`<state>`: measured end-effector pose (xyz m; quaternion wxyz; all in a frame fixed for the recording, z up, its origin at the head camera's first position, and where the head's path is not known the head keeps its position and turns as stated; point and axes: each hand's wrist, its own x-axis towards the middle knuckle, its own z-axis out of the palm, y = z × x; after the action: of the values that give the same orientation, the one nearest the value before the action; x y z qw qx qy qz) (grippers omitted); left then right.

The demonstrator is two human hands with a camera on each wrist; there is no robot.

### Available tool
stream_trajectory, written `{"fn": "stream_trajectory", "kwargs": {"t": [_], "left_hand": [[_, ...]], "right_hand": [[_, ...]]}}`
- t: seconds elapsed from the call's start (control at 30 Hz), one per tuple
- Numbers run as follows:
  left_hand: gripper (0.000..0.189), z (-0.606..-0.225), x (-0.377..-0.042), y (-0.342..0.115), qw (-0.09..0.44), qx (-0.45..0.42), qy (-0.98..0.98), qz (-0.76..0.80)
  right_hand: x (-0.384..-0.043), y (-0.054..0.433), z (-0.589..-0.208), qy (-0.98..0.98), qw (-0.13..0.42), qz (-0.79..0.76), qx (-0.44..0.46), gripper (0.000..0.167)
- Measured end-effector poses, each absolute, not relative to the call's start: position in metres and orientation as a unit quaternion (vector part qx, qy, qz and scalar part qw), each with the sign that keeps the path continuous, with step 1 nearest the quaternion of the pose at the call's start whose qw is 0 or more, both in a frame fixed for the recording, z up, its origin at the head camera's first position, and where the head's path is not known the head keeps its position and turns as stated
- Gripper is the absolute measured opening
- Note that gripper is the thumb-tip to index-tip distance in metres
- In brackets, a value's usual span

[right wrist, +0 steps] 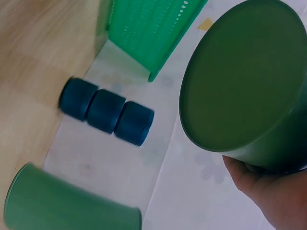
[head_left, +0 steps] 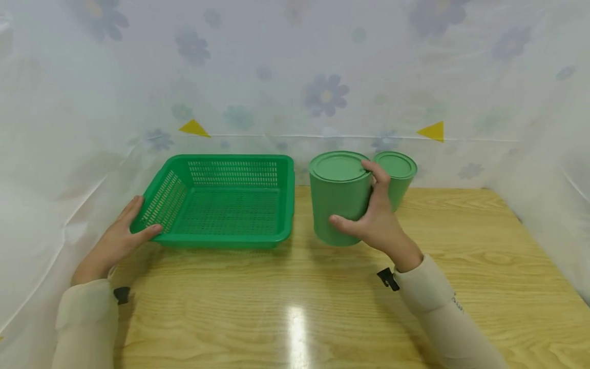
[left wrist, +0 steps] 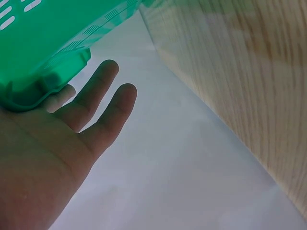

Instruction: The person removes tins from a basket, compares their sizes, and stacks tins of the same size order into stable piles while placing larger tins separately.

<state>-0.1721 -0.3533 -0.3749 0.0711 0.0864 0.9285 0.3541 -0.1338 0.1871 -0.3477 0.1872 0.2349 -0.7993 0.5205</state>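
Observation:
My right hand (head_left: pixel 382 220) grips a large green canister (head_left: pixel 338 210) from its right side, thumb on the front and a fingertip at the top rim. The canister's flat base shows in the right wrist view, raised off the table. At its right stands a smaller green canister (head_left: pixel 396 166), partly covered by my hand. On the left, my left hand (head_left: pixel 120 238) holds the near left corner of a green slotted basket (head_left: pixel 226 239), thumb over the rim and fingers outside. In the left wrist view, two fingers (left wrist: pixel 122 100) extend away from the basket.
Three dark blue cylindrical pieces (right wrist: pixel 105 110) stand stacked between basket and small canister in the right wrist view; the head view hides them behind the large canister. A patterned white sheet (head_left: pixel 276 77) hangs behind the wooden table (head_left: pixel 221 297), with yellow triangles (head_left: pixel 432 131) on it.

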Motion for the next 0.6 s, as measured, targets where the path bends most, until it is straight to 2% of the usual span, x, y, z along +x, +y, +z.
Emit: {"fn": "stream_trajectory", "kwargs": {"t": [0.23,0.6], "left_hand": [[0.097,-0.377,-0.172,-0.355,0.069,0.091,0.93,0.351],[0.096,-0.373,-0.172,-0.353,0.078,0.089,0.932,0.342]], "right_hand": [[-0.125,0.221,-0.361,-0.804,0.24,0.495,0.224,0.106],[-0.099,0.281,-0.39,-0.842,0.241,0.473,0.095,0.106]]}}
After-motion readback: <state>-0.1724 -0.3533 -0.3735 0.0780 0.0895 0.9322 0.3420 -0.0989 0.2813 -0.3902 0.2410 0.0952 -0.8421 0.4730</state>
